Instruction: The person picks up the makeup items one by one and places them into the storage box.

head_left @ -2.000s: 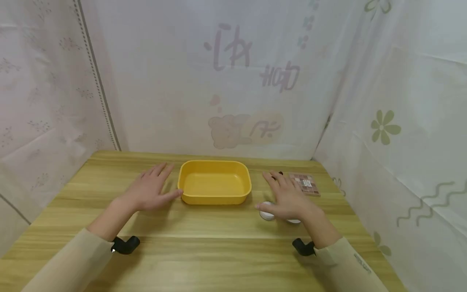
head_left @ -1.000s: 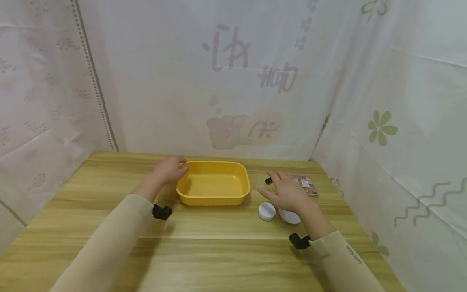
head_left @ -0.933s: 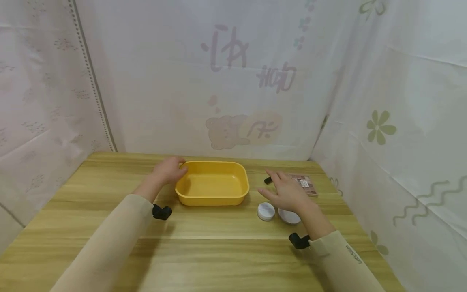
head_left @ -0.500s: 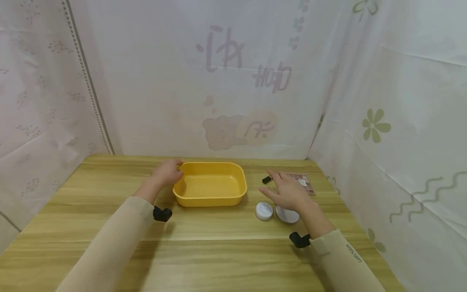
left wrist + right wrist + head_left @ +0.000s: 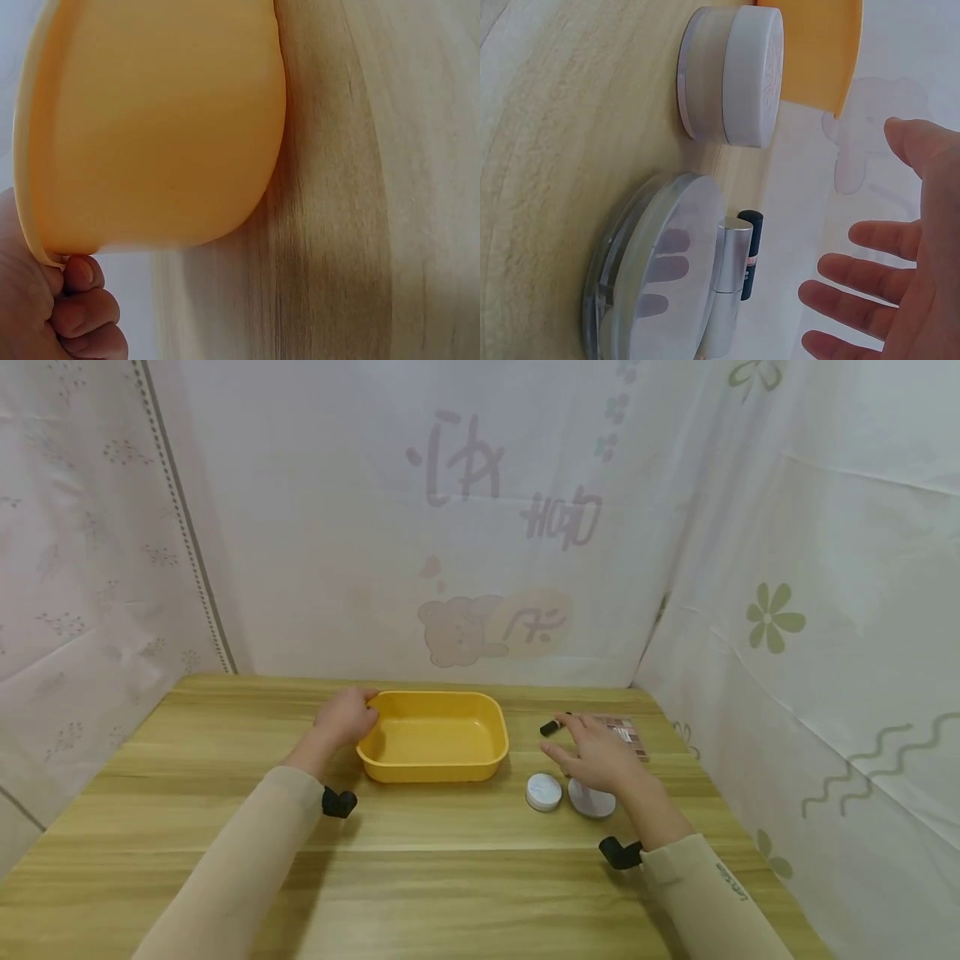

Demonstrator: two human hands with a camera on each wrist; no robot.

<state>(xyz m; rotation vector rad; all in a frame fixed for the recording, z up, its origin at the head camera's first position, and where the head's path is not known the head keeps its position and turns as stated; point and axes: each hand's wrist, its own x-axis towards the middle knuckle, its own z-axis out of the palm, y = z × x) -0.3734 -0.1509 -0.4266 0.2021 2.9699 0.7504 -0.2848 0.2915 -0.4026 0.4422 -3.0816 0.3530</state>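
Note:
My left hand (image 5: 345, 717) grips the left rim of a yellow plastic tub (image 5: 433, 773) near its far corner. In the left wrist view the fingers (image 5: 86, 311) curl at the rim of the tub. The tub stands on the table with nothing visible inside. My right hand (image 5: 600, 758) hovers with spread fingers over several cosmetics, holding none. Below it are a round white-lidded jar (image 5: 543, 792) and a flat round compact (image 5: 592, 800). A black tube (image 5: 550, 728) and a checkered makeup palette (image 5: 632, 737) lie beyond, the palette partly hidden by the hand.
The right wrist view also has a silver tube (image 5: 731, 281) behind the compact, beside the black one. A wooden table (image 5: 442, 893) bears everything. Printed cloth curtains (image 5: 337, 527) close off the back and sides.
My left hand has moved from beside the tub to its far left corner and taken hold of the rim. The right hand keeps hovering, with little movement. The view has shifted slightly.

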